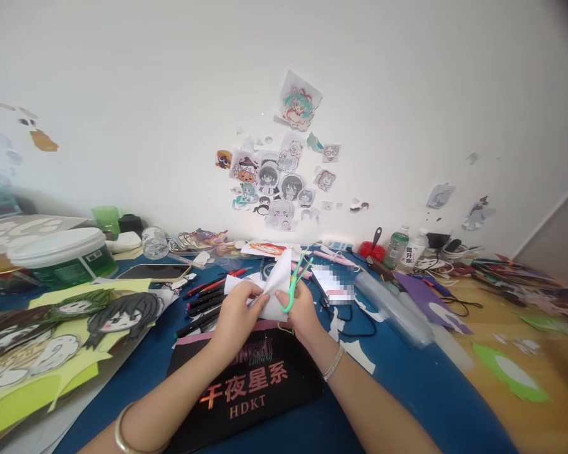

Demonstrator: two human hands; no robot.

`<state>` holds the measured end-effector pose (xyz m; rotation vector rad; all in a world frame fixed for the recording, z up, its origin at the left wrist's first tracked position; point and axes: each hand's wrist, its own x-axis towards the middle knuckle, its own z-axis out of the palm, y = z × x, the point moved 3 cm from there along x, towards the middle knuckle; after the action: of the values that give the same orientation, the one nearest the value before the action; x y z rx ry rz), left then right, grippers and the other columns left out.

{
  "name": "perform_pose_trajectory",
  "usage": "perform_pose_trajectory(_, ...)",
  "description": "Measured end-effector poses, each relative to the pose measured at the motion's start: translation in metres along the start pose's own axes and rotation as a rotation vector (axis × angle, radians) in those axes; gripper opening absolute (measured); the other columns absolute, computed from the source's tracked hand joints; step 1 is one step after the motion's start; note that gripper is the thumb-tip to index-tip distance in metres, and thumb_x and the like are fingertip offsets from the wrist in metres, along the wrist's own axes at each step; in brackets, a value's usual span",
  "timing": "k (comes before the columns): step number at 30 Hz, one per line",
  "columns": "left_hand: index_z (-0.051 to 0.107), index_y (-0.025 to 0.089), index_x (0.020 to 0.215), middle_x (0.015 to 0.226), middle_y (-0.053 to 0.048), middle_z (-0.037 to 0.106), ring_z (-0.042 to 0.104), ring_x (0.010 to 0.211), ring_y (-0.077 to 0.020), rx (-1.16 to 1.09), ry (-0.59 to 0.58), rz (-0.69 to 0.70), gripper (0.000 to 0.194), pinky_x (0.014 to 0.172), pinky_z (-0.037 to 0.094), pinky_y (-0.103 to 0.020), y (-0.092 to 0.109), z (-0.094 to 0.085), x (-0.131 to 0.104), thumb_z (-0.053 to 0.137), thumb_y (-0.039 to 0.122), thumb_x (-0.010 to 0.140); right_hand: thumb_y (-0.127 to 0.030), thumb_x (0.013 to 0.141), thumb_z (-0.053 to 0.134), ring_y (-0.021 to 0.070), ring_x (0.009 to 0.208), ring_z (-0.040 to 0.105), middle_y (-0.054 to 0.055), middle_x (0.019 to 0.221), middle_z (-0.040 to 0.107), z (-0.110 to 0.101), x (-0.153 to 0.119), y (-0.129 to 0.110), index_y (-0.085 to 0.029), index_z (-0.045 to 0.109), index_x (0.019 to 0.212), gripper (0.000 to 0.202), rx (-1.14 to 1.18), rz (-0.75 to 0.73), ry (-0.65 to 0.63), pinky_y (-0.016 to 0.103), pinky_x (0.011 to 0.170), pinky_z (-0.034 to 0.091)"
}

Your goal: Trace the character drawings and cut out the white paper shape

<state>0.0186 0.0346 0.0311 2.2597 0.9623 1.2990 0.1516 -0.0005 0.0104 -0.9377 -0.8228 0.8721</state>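
The left hand [239,306] pinches the white paper [278,284] between thumb and fingers, along its lower left part. The paper is folded or curled, one part rising to a peak, and it sits above the top edge of a black pouch [255,378] on the blue-covered desk [388,391]. The right hand [300,309] has its fingers curled at the green scissors [293,287], whose tips point up and away; its thumb seems to press the paper too, though the view there is small and a little blurred.

Pens [203,302] lie in a bunch left of the paper. To the right are a white card [326,280], partly pixelated, a dark cord [360,333] and a clear plastic roll [397,309]. Cut-out drawings [123,315] lie on yellow sheets [89,372] at the far left, near a white-rimmed tub [59,252]. More drawings [291,187] are on the wall [170,113].
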Motion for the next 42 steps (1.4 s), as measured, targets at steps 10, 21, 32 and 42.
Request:
perform_pose_trajectory(10,0.058,0.018,0.075,0.078,-0.004,0.065,0.061,0.075,-0.0177,-0.077,-0.105,-0.014,0.012,0.071,0.049,-0.032,0.004,0.007,-0.001,0.048,0.025,0.078,-0.021,0.058,0.066,0.0206,0.076,0.061,0.002,0.085,0.067,-0.003,0.002,-0.005,-0.019,0.056,0.096,0.04,0.024,-0.041,-0.021,0.029,0.066,0.048)
perform_pose_trajectory(21,0.057,0.018,0.074,0.073,-0.003,0.064,0.058,0.07,-0.0167,0.051,-0.102,0.054,0.015,0.066,0.046,-0.028,0.009,0.001,-0.001,0.046,0.026,0.081,-0.021,0.059,0.066,0.0195,0.076,0.061,0.003,0.095,0.066,-0.004,0.002,-0.004,-0.02,0.055,0.094,0.037,0.079,-0.053,-0.098,0.03,0.067,0.049)
perform_pose_trajectory(32,0.058,0.016,0.083,0.075,-0.007,0.062,0.058,0.072,-0.0189,0.282,-0.091,0.33,0.028,0.068,0.047,-0.032,0.001,0.008,-0.005,0.033,0.027,0.09,-0.022,0.056,0.068,0.0224,0.082,0.062,0.004,0.094,0.067,-0.002,0.002,-0.007,-0.02,0.057,0.094,0.039,0.058,-0.029,-0.047,0.031,0.069,0.05)
perform_pose_trajectory(42,0.055,0.013,0.085,0.08,-0.009,0.058,0.053,0.079,-0.022,0.48,-0.165,0.477,0.02,0.07,0.045,-0.034,0.003,0.011,-0.006,0.035,0.011,0.086,-0.021,0.057,0.068,0.0206,0.078,0.062,0.002,0.089,0.068,-0.003,0.001,-0.005,-0.019,0.058,0.095,0.04,0.037,-0.036,-0.038,0.029,0.066,0.049)
